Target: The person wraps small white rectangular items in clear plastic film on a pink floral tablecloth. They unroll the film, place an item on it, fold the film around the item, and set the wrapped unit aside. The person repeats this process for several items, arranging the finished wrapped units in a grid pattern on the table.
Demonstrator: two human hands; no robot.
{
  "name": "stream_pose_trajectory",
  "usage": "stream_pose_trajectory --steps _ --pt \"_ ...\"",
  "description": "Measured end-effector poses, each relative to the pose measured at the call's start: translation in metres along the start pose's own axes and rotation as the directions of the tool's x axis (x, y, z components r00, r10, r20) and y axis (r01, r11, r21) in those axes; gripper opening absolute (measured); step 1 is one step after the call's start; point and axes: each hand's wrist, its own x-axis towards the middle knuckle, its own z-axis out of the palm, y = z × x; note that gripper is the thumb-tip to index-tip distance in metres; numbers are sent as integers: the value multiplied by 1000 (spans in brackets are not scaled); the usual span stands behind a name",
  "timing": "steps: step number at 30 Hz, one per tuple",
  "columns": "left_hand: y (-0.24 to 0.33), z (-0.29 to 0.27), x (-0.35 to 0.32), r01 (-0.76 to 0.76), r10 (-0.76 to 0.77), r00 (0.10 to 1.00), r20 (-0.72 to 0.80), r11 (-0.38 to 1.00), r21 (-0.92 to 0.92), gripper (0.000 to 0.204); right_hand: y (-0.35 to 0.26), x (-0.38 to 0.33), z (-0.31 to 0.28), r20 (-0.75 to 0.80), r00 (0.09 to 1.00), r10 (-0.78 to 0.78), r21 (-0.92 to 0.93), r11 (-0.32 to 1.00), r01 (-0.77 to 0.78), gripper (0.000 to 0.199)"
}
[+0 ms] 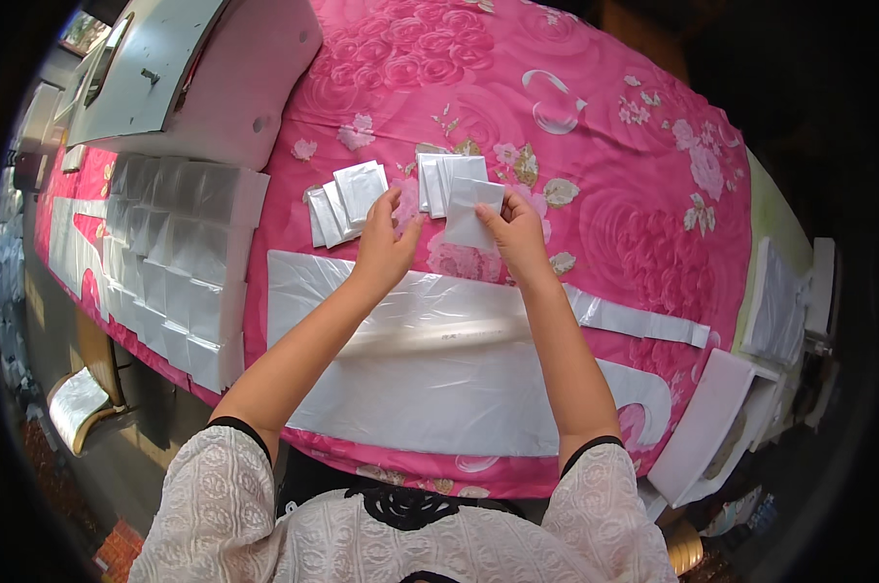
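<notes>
Right hand: the right hand (pixel 517 233) is raised over the surface, fingers pinched together on the right edge of a small white packet (pixel 470 216), thumb on top.
Left hand: the left hand (pixel 383 243) is beside it, well short of touching it; fingers curled, thumb and forefinger tips close together near the top. Whether it grips anything I cannot tell.
Held packet: flat, white and squarish, it sticks out to the left of the right hand's fingertips, between the two hands and slightly past them.
Packets beyond the left hand: a fanned stack of glossy packets (pixel 347 199) lies just past the left fingertips, overlapping one another.
Packets beyond the right hand: a second cluster of white packets (pixel 439 175) lies just behind the held one, partly hidden by it.
Plastic sheet: a large white plastic sheet (pixel 439 360) is spread under both forearms, on the near side of the hands.
Strip: a narrow white strip (pixel 643 323) runs off to the right of the right forearm.
Surface: covered by a pink floral cloth (pixel 595 126).
Far left of the left hand: rows of silvery bags (pixel 182 253) lie in a tiled block, well apart from the hands.
Far right: stacked white foam pieces (pixel 721 418) sit at the edge.
</notes>
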Motion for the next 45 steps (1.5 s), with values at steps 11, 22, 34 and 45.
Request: stream_pose_trajectory --steps 11,22,34,45 --pt "-16 51 82 267 -285 951 122 952 147 47 23 48 3 -135 978 -161 -651 758 36 42" --pt "-10 49 25 -486 493 845 206 869 -89 52 27 -5 -21 241 924 -298 -335 868 368 89" --pt "27 13 -35 -417 425 899 103 904 -92 30 17 -70 16 190 951 -246 -508 804 309 37" --pt "42 -187 -206 538 -354 841 410 637 -553 30 -47 -256 196 265 927 266 -663 748 -25 48"
